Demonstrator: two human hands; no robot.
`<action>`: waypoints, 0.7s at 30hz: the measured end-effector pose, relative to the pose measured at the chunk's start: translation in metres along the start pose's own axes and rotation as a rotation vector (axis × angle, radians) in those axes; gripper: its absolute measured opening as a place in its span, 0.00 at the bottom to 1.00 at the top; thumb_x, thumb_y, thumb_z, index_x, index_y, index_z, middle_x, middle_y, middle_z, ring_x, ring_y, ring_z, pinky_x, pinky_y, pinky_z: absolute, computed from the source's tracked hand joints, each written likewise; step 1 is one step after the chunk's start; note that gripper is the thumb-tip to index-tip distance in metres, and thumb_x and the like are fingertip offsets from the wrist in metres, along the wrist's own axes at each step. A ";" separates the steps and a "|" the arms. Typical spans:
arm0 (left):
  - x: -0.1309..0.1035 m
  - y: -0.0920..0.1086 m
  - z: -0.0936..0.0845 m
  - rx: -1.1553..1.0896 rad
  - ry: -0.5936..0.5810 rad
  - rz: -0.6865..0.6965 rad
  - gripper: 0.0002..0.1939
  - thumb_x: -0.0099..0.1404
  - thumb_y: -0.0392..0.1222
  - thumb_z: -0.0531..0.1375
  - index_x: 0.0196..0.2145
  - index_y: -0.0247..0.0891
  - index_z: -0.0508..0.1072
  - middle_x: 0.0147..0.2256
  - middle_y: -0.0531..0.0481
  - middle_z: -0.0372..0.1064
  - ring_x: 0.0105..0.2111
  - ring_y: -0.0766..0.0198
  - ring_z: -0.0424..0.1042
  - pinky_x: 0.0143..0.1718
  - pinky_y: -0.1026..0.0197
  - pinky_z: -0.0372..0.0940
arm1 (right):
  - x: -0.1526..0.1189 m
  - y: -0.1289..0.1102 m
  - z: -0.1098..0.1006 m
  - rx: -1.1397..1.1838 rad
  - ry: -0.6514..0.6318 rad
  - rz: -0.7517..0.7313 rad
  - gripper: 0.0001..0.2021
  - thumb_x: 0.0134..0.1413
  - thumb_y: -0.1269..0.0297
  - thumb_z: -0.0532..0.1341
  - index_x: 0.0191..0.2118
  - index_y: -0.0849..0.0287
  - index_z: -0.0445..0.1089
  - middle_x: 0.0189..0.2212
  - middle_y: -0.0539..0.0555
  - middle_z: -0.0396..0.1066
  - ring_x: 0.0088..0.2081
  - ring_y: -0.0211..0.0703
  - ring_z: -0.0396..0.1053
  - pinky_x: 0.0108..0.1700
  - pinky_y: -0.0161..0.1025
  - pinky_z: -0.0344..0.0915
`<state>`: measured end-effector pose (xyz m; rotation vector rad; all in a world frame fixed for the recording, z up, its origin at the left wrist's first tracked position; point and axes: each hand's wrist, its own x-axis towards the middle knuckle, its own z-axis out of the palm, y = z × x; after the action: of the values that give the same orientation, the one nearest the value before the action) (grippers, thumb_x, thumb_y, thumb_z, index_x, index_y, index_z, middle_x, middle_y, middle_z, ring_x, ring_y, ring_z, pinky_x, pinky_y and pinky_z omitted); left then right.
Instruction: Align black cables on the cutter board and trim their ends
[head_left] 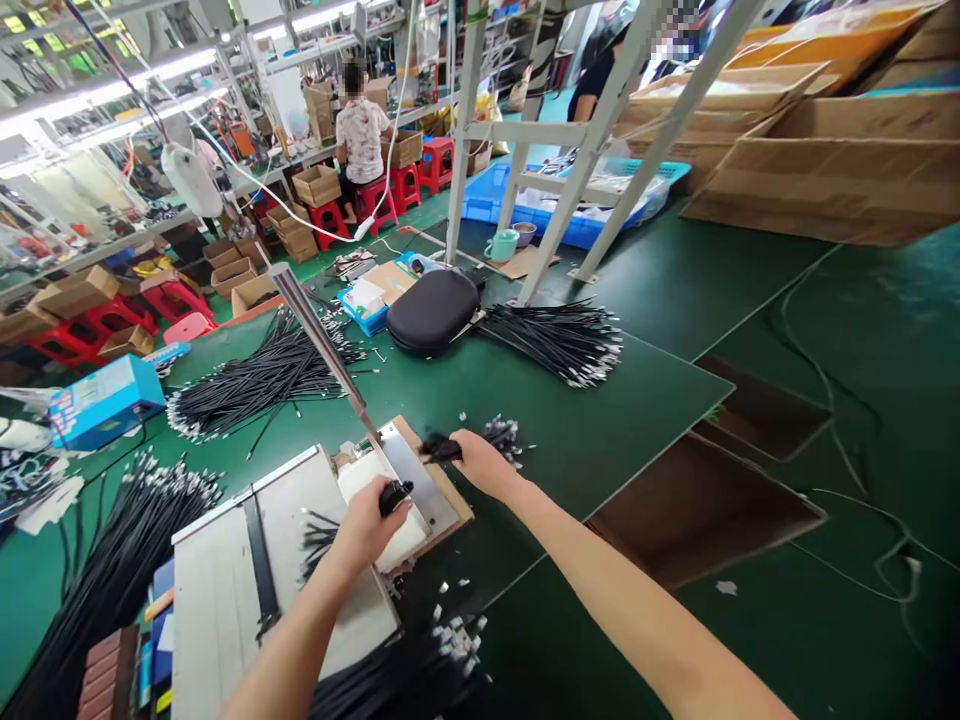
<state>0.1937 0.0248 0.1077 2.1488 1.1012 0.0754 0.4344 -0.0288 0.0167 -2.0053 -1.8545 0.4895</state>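
Lying at the near side of a green surface (652,385), loose black cables (390,685) sit beside scattered small silvery pieces (457,640). Just left of them, a pale board (214,600) crossed by a black strap (259,560) adjoins a metal plate (420,470), and a metal arm (319,345) rises from the plate at a slant. A worker's two hands are apart. The left hand (367,525), above the board's right edge, is closed around a bundle of short cables (321,535); the right hand (476,465), just past the plate, is clenched on a dark item (444,450), too blurred to identify. Beside the right hand rests a small heap of silver-tipped pieces (502,435).

A long sheaf (112,570) runs along the surface's left side, with a second sheaf (255,380) farther back. Toward the far edge, a black oval case (435,310) sits between that one and a third sheaf (559,335), spread near the foot of a white metal frame (536,275). Past the frame stand a mint mug (501,245) and a blue tray (484,192). Beyond the far edge, a person (364,140) in a patterned top sits among red stools (437,165) and open cartons (316,185).
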 end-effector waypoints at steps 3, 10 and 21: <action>0.007 0.049 -0.017 -0.451 0.311 0.118 0.34 0.47 0.49 0.74 0.51 0.42 0.70 0.43 0.48 0.76 0.40 0.58 0.75 0.42 0.56 0.70 | -0.016 -0.040 -0.029 0.287 0.117 0.041 0.17 0.65 0.65 0.50 0.55 0.62 0.64 0.45 0.62 0.72 0.45 0.49 0.72 0.48 0.45 0.69; 0.006 0.115 -0.007 -0.866 0.388 0.094 0.11 0.53 0.49 0.69 0.31 0.41 0.76 0.26 0.54 0.73 0.26 0.64 0.73 0.31 0.61 0.70 | -0.066 -0.091 -0.038 1.006 0.061 -0.302 0.44 0.50 0.50 0.68 0.69 0.55 0.51 0.63 0.62 0.62 0.64 0.56 0.59 0.64 0.52 0.59; -0.002 0.007 0.009 -0.739 0.262 0.006 0.40 0.54 0.65 0.67 0.61 0.50 0.67 0.70 0.43 0.51 0.64 0.47 0.62 0.60 0.49 0.65 | -0.030 0.033 -0.105 -0.134 0.058 0.412 0.14 0.55 0.73 0.57 0.47 0.59 0.67 0.42 0.60 0.75 0.44 0.51 0.74 0.46 0.42 0.67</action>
<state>0.2008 0.0155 0.1055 1.4962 0.9992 0.6739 0.5116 -0.0647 0.0922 -2.4771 -1.4735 0.4184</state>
